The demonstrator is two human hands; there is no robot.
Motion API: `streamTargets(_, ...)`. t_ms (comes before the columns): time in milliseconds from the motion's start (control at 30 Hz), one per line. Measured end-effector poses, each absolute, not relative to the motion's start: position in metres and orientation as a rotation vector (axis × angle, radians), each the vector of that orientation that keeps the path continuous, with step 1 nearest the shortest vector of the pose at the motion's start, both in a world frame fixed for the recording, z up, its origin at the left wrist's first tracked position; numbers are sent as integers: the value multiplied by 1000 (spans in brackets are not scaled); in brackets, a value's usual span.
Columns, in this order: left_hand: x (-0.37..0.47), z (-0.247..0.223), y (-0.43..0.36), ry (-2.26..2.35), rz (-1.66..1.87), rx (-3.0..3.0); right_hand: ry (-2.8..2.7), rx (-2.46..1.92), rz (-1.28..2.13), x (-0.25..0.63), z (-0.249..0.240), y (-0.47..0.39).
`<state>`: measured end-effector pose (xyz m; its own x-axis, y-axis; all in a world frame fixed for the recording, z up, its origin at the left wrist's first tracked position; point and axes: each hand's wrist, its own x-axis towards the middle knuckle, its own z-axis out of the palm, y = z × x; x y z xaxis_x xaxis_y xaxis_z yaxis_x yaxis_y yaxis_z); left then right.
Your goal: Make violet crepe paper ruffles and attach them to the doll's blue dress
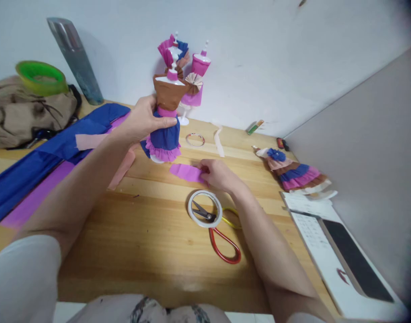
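Note:
My left hand (146, 117) is wrapped round a small dress form (165, 130) standing upright on the table. It wears a brown top, a pink waistband and a blue skirt with a purple ruffle at the hem. With bent fingers, my right hand (218, 174) grips the end of a short strip of purple crepe paper (187, 172) lying just right of the form's base. Nearer me, scissors (225, 251) with red and yellow handles lie partly under a white roll of tape (192, 211), their blades showing through its ring.
Two more dressed forms (200, 67) stand against the wall. Blue crepe paper (57, 148) and purple sheets lie at left, beside a bottle (77, 63), a green tape roll (40, 78) and brown cloth (27, 107). At right lie a ruffled doll dress (296, 172) and a white board (313, 242).

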<state>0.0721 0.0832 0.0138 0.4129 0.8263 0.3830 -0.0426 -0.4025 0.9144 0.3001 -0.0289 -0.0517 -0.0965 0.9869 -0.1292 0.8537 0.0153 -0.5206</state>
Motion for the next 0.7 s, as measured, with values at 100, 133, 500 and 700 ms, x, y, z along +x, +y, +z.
streamTargets(100, 67, 25, 78, 573, 1081, 1675, -1981, -1854, 790, 310, -50, -28)
streamTargets(133, 65, 28, 77, 553, 1070, 1662, -1962, -1838, 809, 313, -48, -28)
streamTargets(500, 27, 48, 91, 701, 1213, 1576, -1783, -1585, 1057, 320, -17, -41)
streamTargets(700, -8, 80, 92, 986, 1873, 1462, -1773, -1566, 1014, 320, -4, -51)
